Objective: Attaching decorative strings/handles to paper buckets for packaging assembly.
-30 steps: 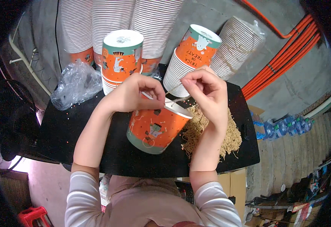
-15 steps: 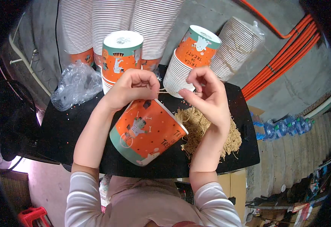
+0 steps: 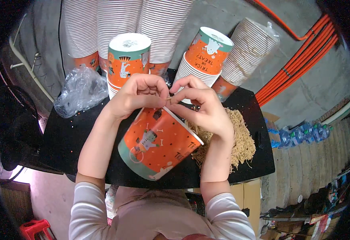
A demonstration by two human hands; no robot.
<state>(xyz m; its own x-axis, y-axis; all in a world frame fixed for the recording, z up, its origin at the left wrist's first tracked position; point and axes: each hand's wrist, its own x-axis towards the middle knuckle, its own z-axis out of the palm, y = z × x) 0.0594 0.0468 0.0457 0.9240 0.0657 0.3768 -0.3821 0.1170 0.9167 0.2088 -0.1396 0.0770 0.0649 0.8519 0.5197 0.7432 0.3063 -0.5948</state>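
An orange and green paper bucket (image 3: 155,144) with cartoon figures hangs tilted below my hands, its rim up and to the right. My left hand (image 3: 141,94) is closed in a pinch at the top of that rim, on a thin tan cord (image 3: 168,99). Right beside it, the thumb and fingertips of my right hand (image 3: 201,106) meet at the same cord, almost touching the left fingertips. How the cord joins the bucket is hidden behind my fingers. Under my right wrist, a loose heap of tan cords (image 3: 241,140) lies on the black table (image 3: 87,148).
Upside-down stacks of matching buckets stand behind my hands, one at left (image 3: 129,60) and one at right (image 3: 209,52). Taller wrapped stacks (image 3: 119,20) rise beyond. A crumpled clear plastic bag (image 3: 81,92) lies at the left. Orange pipes (image 3: 299,60) run along the wall.
My right hand has moved left to meet the left fingertips, and the cord stretched between them has shortened. The bucket has shifted slightly right and down.
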